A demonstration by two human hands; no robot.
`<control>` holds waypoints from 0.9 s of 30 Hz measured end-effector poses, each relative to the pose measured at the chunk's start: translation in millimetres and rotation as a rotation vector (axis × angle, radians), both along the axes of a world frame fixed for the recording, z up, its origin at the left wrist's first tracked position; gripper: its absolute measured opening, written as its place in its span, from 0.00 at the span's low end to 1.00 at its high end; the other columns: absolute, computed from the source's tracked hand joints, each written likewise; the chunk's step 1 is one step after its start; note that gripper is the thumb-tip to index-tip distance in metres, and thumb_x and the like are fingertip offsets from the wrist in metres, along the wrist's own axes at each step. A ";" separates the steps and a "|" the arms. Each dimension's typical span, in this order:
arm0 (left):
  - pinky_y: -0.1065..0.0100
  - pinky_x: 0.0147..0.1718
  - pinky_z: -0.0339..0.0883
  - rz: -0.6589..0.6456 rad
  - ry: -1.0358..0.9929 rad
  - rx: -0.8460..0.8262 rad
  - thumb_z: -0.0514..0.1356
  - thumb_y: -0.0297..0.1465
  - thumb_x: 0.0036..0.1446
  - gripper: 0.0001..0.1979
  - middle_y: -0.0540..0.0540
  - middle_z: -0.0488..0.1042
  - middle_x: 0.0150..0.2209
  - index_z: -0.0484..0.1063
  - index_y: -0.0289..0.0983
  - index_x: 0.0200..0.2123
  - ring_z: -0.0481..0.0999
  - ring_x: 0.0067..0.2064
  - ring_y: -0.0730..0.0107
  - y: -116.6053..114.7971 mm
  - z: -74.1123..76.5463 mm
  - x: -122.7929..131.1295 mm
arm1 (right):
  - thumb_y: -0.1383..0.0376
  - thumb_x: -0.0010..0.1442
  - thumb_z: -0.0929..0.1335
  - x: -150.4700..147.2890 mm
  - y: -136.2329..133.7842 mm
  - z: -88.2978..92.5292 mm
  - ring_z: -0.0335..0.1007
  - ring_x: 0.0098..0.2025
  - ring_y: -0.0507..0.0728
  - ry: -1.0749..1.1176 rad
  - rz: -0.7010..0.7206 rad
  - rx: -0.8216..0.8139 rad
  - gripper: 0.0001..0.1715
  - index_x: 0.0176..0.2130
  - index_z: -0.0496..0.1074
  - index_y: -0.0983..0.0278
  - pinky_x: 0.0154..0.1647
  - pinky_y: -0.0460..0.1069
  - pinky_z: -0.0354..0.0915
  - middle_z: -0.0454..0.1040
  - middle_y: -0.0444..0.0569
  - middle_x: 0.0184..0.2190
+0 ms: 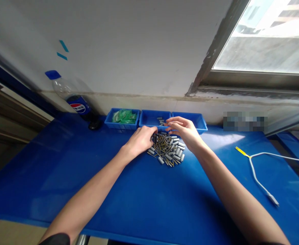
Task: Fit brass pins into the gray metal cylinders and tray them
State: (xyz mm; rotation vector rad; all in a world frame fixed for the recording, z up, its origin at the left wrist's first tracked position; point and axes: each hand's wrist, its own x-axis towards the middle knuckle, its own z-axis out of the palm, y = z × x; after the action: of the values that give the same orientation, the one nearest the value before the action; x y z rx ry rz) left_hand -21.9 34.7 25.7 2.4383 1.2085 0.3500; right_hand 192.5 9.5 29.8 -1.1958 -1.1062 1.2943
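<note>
A pile of thin brass-and-dark pins and grey cylinders (168, 149) lies on the blue table (144, 197). At the pile's left edge is my left hand (141, 139), its fingers curled down; what they hold, if anything, is hidden. My right hand (183, 131) hovers over the front right edge of the middle blue bin (149, 119), its fingers apart and nothing visible in them. Several grey cylinders (161, 119) lie inside that bin, partly behind the right fingers.
The left bin (108, 120) holds green plastic packets (125, 116). A third bin (201, 124) stands at the right. Further left a cola bottle (79, 105) stands by the wall. A white cable (253, 173) with a yellow tag (242, 151) lies at the right.
</note>
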 end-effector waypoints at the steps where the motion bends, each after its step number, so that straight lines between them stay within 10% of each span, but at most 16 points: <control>1: 0.69 0.33 0.69 0.000 -0.023 -0.006 0.62 0.21 0.49 0.19 0.44 0.81 0.34 0.80 0.38 0.46 0.80 0.33 0.62 0.6 1.5 0.0 | 0.57 0.53 0.77 0.2 0.1 0.1 0.79 0.36 0.55 -0.003 0.005 -0.003 0.16 0.40 0.80 0.63 0.38 0.49 0.72 0.84 0.51 0.38; 12: 0.67 0.43 0.79 0.099 -0.713 -0.234 0.69 0.30 0.51 0.10 0.44 0.83 0.38 0.80 0.33 0.38 0.83 0.39 0.65 6.1 25.3 0.3 | 0.53 0.60 0.76 1.4 -2.8 1.7 0.81 0.37 0.56 0.003 0.213 -0.109 0.22 0.47 0.78 0.64 0.40 0.49 0.74 0.84 0.54 0.37; 27: 0.65 0.46 0.78 0.011 -0.796 -0.319 0.72 0.28 0.49 0.16 0.44 0.82 0.38 0.76 0.33 0.42 0.83 0.41 0.66 10.7 15.6 -0.4 | 0.59 0.51 0.81 -5.1 -6.7 -7.2 0.79 0.36 0.52 0.220 0.218 -0.111 0.21 0.44 0.81 0.63 0.43 0.47 0.74 0.83 0.49 0.35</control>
State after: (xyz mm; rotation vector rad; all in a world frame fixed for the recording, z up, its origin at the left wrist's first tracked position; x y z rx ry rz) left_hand -22.3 45.4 41.3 1.7349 0.8298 0.9375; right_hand 187.4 2.8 22.6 -1.0043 -1.0351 1.6313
